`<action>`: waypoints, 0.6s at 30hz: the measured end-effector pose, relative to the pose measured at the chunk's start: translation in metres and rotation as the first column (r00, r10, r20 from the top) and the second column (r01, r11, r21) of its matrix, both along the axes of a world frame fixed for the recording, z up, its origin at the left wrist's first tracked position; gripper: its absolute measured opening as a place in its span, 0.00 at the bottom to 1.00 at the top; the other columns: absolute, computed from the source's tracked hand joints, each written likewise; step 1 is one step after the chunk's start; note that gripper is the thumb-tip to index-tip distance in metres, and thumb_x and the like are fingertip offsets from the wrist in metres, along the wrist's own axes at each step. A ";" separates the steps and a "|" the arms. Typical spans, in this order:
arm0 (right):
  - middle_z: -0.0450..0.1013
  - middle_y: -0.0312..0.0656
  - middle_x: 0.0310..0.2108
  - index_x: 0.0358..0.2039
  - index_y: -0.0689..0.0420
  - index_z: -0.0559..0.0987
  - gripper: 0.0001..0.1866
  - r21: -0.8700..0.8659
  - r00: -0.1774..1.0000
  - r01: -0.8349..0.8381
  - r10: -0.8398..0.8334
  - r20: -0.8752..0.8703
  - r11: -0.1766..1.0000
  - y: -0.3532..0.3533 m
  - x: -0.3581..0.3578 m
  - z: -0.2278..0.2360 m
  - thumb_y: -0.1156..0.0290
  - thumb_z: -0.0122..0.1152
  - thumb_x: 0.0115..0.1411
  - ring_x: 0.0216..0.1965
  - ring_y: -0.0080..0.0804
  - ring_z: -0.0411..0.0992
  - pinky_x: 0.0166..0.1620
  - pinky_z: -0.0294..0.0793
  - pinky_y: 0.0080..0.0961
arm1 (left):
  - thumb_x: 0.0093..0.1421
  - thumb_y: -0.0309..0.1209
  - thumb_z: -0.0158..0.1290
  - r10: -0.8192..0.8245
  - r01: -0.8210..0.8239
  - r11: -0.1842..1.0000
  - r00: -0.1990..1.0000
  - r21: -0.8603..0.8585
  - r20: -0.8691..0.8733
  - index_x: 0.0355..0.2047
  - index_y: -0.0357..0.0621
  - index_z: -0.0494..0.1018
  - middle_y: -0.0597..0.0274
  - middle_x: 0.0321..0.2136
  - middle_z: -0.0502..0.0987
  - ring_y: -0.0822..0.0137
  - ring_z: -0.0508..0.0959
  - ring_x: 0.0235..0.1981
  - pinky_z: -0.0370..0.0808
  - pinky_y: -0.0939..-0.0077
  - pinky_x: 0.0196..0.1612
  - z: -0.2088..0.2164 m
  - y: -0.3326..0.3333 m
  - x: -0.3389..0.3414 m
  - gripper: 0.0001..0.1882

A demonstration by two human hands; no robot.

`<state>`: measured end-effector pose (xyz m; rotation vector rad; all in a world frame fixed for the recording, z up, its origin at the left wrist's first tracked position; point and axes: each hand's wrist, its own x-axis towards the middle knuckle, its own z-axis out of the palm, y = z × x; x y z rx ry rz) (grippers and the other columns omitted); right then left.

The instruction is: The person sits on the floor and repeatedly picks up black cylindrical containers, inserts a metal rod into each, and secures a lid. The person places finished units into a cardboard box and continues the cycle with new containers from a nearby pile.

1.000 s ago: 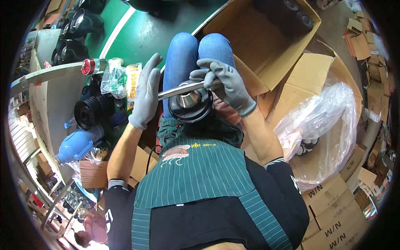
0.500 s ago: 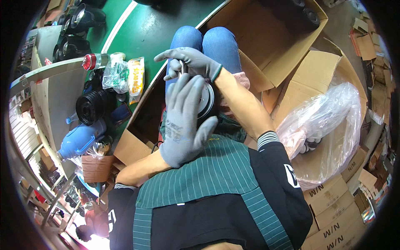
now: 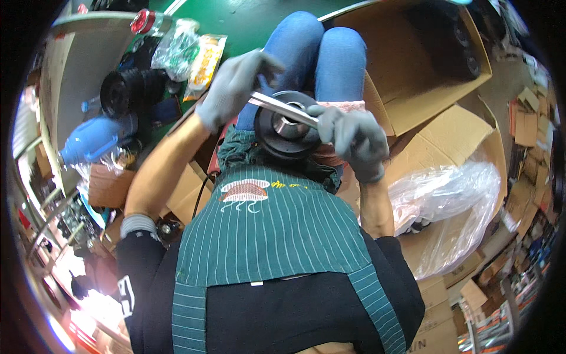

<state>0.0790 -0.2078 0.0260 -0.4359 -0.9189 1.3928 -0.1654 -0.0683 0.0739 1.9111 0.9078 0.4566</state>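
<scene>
On my lap sits a black round wheel-like part (image 3: 287, 137) with a shiny metal centre. Across its top runs a long silver metal bar (image 3: 286, 110), sloping down to the right; its exact kind does not show. My right hand (image 3: 361, 141), in a grey glove, is closed around the bar's right end. My left hand (image 3: 233, 85), gloved the same, hovers by the bar's left end, its fingers bent but apart and slightly blurred. Whether it touches the bar is hard to see. A pink cloth (image 3: 345, 106) lies on my thigh beside the round part.
An open cardboard box (image 3: 407, 71) stands ahead on the right, with a second box holding clear plastic wrap (image 3: 454, 194) nearer. To the left are black ribbed round parts (image 3: 121, 94), a blue jug (image 3: 97, 138), a red-capped jar (image 3: 150, 22) and a yellow-white packet (image 3: 205, 65).
My hands have moved apart: the left went up and left off the round part, the right came back to the right. The silver bar now lies across the round part, fully in sight.
</scene>
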 end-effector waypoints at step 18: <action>0.59 0.33 0.10 0.10 0.47 0.69 0.25 0.010 0.161 -0.588 0.104 0.982 0.809 0.042 -0.012 0.094 0.60 0.75 0.56 0.17 0.34 0.64 0.32 0.69 0.34 | 0.80 0.50 0.40 -0.544 0.523 0.839 0.809 -0.152 -0.222 0.28 0.41 0.86 0.51 0.25 0.84 0.49 0.85 0.29 0.80 0.57 0.45 -0.053 0.084 0.103 0.34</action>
